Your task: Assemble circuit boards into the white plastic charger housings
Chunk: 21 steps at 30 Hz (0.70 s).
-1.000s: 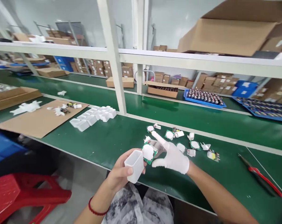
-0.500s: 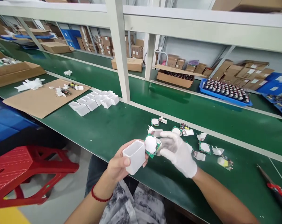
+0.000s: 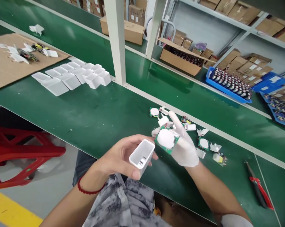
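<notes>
My left hand (image 3: 123, 157), bare with a red cord at the wrist, holds a white plastic case (image 3: 142, 156) with its open end tilted up; two small slots show inside. My right hand (image 3: 186, 146), in a white glove, holds a green circuit board (image 3: 166, 138) with a round white pad, just right of the case and apart from it. A white plug piece (image 3: 163, 121) shows behind the board near the gloved fingers. More boards (image 3: 203, 143) and white plug pieces (image 3: 215, 147) lie on the green bench (image 3: 90, 123) beyond and right of my right hand.
White cases (image 3: 54, 85) stand grouped at the left beside cardboard (image 3: 5, 67) bearing loose parts. Red-handled pliers (image 3: 258, 189) lie at the right. A white post (image 3: 116, 41) rises behind. A blue tray (image 3: 229, 90) of parts sits at the back.
The case has turned so its opening faces me more. The board is now flatter toward the view and further from the case. The view has shifted downward, and the pliers show more fully.
</notes>
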Each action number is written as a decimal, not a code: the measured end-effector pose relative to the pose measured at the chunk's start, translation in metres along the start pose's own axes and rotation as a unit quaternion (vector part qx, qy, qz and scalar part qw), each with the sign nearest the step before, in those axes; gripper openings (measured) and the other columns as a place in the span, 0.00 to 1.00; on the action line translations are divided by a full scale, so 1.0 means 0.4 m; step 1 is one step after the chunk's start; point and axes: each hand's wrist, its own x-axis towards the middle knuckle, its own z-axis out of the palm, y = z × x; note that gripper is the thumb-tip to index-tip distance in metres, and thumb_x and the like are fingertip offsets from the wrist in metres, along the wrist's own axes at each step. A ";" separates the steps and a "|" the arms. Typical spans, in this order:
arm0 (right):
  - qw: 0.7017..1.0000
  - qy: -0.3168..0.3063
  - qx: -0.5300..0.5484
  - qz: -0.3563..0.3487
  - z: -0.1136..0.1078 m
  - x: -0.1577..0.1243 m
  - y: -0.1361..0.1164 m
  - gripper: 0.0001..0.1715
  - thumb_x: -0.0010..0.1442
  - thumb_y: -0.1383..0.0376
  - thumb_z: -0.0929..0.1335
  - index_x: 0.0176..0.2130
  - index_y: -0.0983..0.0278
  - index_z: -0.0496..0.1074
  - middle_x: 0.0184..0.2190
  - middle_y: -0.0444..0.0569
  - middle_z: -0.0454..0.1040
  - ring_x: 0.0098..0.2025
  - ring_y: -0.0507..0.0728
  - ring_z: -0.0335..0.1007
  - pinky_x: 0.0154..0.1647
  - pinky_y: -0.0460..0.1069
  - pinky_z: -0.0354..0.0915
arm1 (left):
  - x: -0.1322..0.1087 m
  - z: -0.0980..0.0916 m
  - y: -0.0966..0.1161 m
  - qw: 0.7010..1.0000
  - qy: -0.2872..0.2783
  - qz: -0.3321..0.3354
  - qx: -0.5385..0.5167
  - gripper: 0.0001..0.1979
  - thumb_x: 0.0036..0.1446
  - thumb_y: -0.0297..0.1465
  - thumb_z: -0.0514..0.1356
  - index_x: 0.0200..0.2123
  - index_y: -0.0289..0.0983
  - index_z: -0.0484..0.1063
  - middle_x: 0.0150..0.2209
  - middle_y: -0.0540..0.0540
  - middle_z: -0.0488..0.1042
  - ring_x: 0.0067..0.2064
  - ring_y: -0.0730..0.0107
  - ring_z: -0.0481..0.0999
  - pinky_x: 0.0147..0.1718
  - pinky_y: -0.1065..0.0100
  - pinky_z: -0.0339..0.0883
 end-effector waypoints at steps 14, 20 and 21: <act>0.997 0.022 -0.002 -0.076 0.004 -0.018 -0.015 0.55 0.52 0.54 0.76 0.68 0.48 0.46 0.45 0.48 0.78 0.52 0.65 0.75 0.53 0.68 0.69 | 0.009 0.018 -0.119 0.960 0.166 0.113 0.193 0.32 0.50 0.27 0.71 0.55 0.48 0.63 0.59 0.44 0.66 0.57 0.61 0.70 0.53 0.64 0.69; 0.976 -0.040 -0.123 -0.173 0.023 -0.045 -0.019 0.58 0.56 0.60 0.74 0.70 0.48 0.36 0.48 0.52 0.77 0.55 0.64 0.73 0.55 0.68 0.67 | 0.026 0.014 -0.116 0.945 0.179 0.162 0.220 0.32 0.46 0.26 0.72 0.53 0.47 0.65 0.58 0.44 0.66 0.59 0.60 0.68 0.51 0.66 0.69; 0.973 -0.049 -0.132 -0.185 0.022 -0.047 -0.018 0.58 0.57 0.60 0.73 0.70 0.48 0.35 0.49 0.52 0.77 0.55 0.64 0.73 0.55 0.68 0.67 | 0.029 0.013 -0.118 0.939 0.184 0.170 0.236 0.32 0.45 0.26 0.73 0.52 0.47 0.65 0.56 0.44 0.67 0.58 0.60 0.69 0.51 0.66 0.69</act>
